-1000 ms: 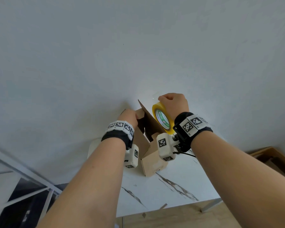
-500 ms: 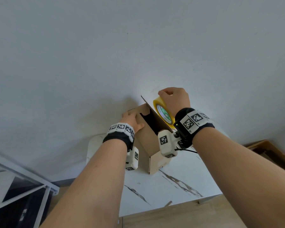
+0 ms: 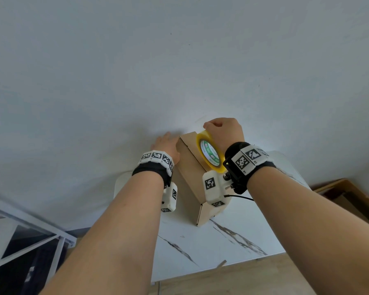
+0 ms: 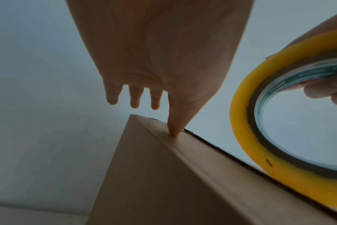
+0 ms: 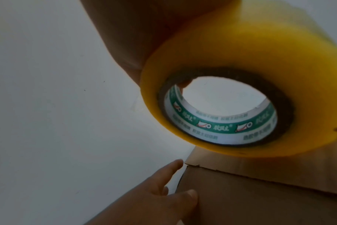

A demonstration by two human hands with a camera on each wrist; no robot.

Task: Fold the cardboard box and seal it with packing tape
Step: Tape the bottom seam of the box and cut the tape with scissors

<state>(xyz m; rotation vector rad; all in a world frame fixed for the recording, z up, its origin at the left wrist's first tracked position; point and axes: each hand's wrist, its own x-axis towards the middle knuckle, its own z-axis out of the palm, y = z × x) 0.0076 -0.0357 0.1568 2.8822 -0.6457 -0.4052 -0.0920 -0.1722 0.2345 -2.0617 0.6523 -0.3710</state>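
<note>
A brown cardboard box (image 3: pixel 191 177) stands on the white marble table (image 3: pixel 200 252) against the wall, its top flaps folded down. My left hand (image 3: pixel 165 143) lies flat along the box's left side with straight fingers, the thumb (image 4: pixel 175 129) pressing on the top edge of the box (image 4: pixel 164 175). My right hand (image 3: pixel 224 133) grips a yellow roll of packing tape (image 3: pixel 210 154) and holds it on edge on the box top. In the right wrist view the tape roll (image 5: pixel 240 91) rests on the box (image 5: pixel 260 197), with the left hand (image 5: pixel 164 190) beside it.
A white wall (image 3: pixel 179 60) rises right behind the box. A wooden tray or frame (image 3: pixel 349 199) sits on the floor at the right. A white metal frame (image 3: pixel 30 231) stands at the lower left. The table's front edge meets a wooden floor (image 3: pixel 243 279).
The raised flap has been folded down, so the box top is closed. My left hand has left the flap and lies flat on the box's side. The tape roll has come down onto the top.
</note>
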